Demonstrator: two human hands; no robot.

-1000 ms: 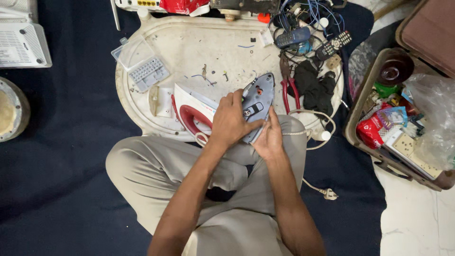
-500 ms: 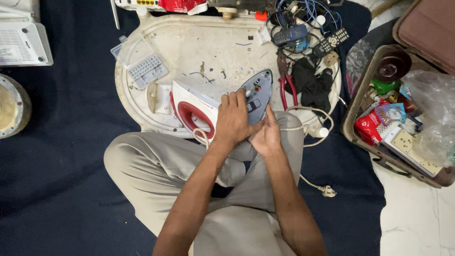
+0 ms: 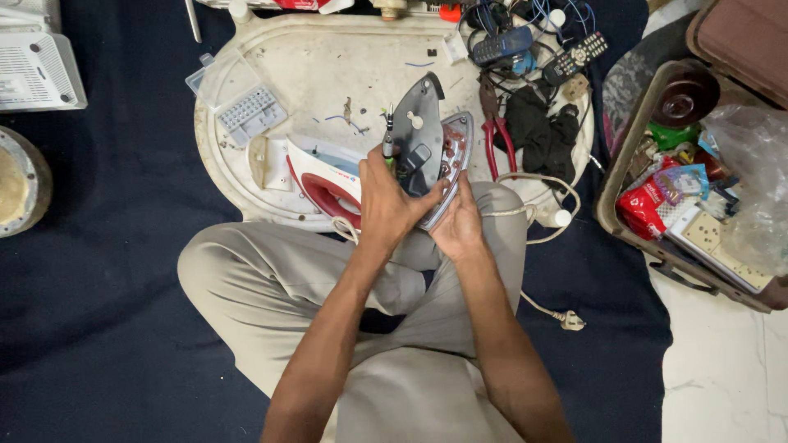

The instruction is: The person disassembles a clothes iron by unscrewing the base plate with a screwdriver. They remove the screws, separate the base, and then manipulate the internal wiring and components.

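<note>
Left hand, fingers curled round a grey cover plate and a screwdriver; right hand, fingers closed under the iron base, held above the lap beside a white tray.

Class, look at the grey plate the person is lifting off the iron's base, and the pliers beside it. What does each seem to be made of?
Grey plate: probably metal, matt dull grey, thin and flat with a moulded knob.
Pliers: dark metal jaws; the handles look sleeved in glossy red plastic or rubber.
</note>
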